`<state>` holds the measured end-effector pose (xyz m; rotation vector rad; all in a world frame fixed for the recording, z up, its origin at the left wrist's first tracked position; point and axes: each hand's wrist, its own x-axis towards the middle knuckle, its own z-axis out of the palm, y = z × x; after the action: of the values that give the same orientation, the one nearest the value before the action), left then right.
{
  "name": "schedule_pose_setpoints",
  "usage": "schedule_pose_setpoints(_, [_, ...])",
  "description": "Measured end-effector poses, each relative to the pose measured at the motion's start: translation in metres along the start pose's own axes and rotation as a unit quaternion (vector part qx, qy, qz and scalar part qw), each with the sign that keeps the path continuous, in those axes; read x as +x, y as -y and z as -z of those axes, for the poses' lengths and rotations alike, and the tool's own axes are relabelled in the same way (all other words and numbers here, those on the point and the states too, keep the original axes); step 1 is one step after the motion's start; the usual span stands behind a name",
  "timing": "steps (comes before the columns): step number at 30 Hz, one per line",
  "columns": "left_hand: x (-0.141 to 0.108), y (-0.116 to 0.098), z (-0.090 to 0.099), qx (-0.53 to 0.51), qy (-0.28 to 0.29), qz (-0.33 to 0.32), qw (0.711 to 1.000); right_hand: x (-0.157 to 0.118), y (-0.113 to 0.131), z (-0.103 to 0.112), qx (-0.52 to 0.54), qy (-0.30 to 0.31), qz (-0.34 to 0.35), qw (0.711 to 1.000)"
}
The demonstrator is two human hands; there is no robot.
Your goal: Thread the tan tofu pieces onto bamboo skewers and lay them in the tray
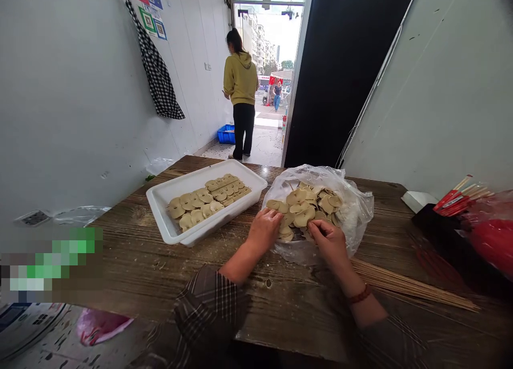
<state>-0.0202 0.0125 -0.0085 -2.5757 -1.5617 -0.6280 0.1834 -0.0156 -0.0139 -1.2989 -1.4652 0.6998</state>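
Observation:
Thin, round beige slices (301, 209) lie heaped in an open clear plastic bag (356, 209) on the table. My left hand (265, 229) rests at the bag's left edge, its fingers bent together against the slices. What those fingers grip is hidden. On the near side of the heap, my right hand (329, 240) pinches the edge of a slice between thumb and finger. To the left stands a white plastic tray (164, 227) holding rows of the same slices threaded on thin sticks. A bundle of bamboo skewers (412, 284) lies beside my right forearm.
The wooden table (200, 275) bears a black box (436, 233) with red-wrapped sticks at the right, near a red plastic bag (492, 241). A person in a yellow hoodie (242, 78) stands by the doorway, near a blue crate (226, 135). A checkered cloth (156, 80) hangs at left.

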Motion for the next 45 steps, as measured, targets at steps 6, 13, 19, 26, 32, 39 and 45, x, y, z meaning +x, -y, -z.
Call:
schedule_pose_setpoints(6, [0.0,-0.001,-0.005,-0.028,-0.001,0.027,0.999,0.0,-0.001,0.0,-0.017,-0.006,0.016,1.0])
schedule_pose_setpoints(13, [0.002,-0.002,-0.004,-0.035,0.009,0.084,0.996,0.0,-0.003,-0.001,-0.02,0.0,0.007,1.0])
schedule_pose_setpoints(19, [0.001,-0.003,-0.004,-0.023,0.02,0.107,0.994,0.0,-0.003,-0.001,-0.012,0.005,0.01,1.0])
schedule_pose_setpoints(26, [0.002,-0.003,-0.006,-0.011,0.007,0.083,0.996,-0.001,-0.004,-0.001,-0.006,0.015,0.012,1.0])
schedule_pose_setpoints(32, [0.002,-0.005,-0.006,-0.026,-0.034,0.058,0.997,-0.002,-0.006,-0.001,-0.003,0.019,0.022,1.0])
schedule_pose_setpoints(39, [-0.001,-0.011,-0.009,-0.111,-0.028,0.055,0.992,-0.003,-0.007,0.0,0.013,0.024,-0.002,1.0])
schedule_pose_setpoints(45, [0.001,-0.005,-0.014,-0.277,-0.045,0.138,0.95,-0.005,-0.003,0.002,0.017,0.02,-0.006,1.0])
